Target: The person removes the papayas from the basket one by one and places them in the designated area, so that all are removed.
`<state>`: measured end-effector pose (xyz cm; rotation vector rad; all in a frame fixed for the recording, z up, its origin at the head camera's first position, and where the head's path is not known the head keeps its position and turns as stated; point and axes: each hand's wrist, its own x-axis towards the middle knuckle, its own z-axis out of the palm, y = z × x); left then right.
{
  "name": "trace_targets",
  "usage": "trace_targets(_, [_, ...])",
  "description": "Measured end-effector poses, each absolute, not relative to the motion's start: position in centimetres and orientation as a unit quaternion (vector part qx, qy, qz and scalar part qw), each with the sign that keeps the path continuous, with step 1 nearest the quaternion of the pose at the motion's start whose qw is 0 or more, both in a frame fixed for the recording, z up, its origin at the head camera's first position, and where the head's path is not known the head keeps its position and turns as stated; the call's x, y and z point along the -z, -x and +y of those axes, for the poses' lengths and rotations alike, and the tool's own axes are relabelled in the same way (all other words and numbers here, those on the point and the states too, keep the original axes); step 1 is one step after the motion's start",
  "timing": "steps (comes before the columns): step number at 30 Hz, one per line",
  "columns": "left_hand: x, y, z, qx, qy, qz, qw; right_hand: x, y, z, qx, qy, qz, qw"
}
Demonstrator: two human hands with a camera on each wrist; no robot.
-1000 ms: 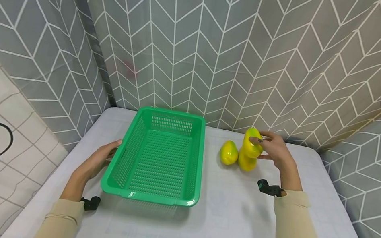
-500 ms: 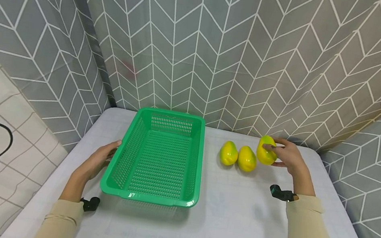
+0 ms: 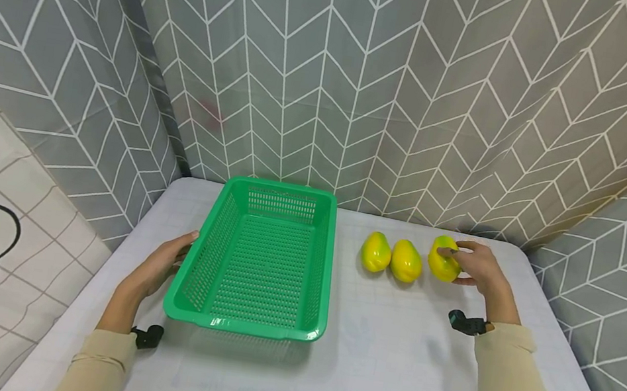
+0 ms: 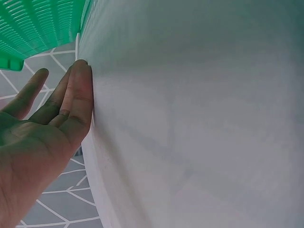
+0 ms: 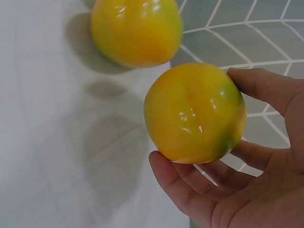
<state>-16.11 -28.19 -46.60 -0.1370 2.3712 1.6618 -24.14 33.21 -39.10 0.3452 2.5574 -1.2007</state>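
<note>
A yellow-green mango (image 3: 442, 259) is in my right hand (image 3: 479, 267), at the right end of a row on the table. The right wrist view shows the thumb on one side of this mango (image 5: 192, 116) and the fingers on the other. To its left lie a second mango (image 3: 406, 261) and a third mango (image 3: 375, 252), side by side. My left hand (image 3: 162, 260) is at the left side of a green plastic basket (image 3: 326, 291). Its fingers (image 4: 81, 95) are extended and low by the table, below the basket wall in the left wrist view.
The basket floor (image 3: 261, 268) is bare. A white cloth covers the table (image 3: 372, 377). Behind it and to both sides hangs grey patterned fabric (image 3: 328, 91), close along the table's back edge.
My right hand has carried its mango right from above the middle mango, then lowered it toward the table. The left hand and the basket have stayed in place.
</note>
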Motion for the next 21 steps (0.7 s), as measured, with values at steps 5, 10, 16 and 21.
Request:
trace_targets(5, [46.6,16.1,-28.2,-0.567,0.043,0.814,0.119,40.2,24.1,33.7,0.41,-0.134,0.888,0.16])
trace_targets(10, [46.5,16.1,-28.1,-0.566,0.045,0.815,0.12,41.0,24.1,33.8,0.405,-0.139,0.887,0.172])
trace_targets(16, [46.5,16.1,-28.2,-0.567,0.043,0.813,0.122,41.5,24.0,34.0,0.403,-0.138,0.886,0.185])
trace_targets(21, [46.6,16.1,-28.3,-0.568,0.038,0.813,0.121,41.7,24.0,34.0,0.402,-0.14,0.885,0.189])
